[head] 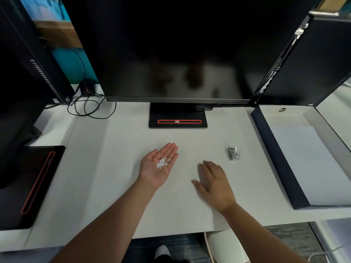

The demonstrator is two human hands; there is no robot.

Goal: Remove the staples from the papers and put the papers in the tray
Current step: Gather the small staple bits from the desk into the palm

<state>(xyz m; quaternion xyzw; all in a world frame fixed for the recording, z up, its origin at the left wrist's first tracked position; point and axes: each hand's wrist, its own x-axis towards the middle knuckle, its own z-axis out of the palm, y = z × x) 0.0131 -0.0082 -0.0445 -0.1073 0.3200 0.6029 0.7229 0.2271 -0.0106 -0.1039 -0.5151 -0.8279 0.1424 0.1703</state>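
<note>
My left hand (158, 165) lies palm up over the white desk, cupping a small heap of white paper bits (161, 163). My right hand (213, 184) is flat, palm down, just above or on the desk to the right of it, blurred, holding nothing. A small metal staple remover (234, 153) stands on the desk beyond my right hand. A dark-walled tray (273, 149) at the right edge holds white paper (311, 164).
A large dark monitor (176, 48) fills the back, its stand base (178, 115) at the desk's middle. Another monitor base (34, 183) sits at the left, with coiled black cables (89, 107) behind. A computer tower (313, 59) stands back right.
</note>
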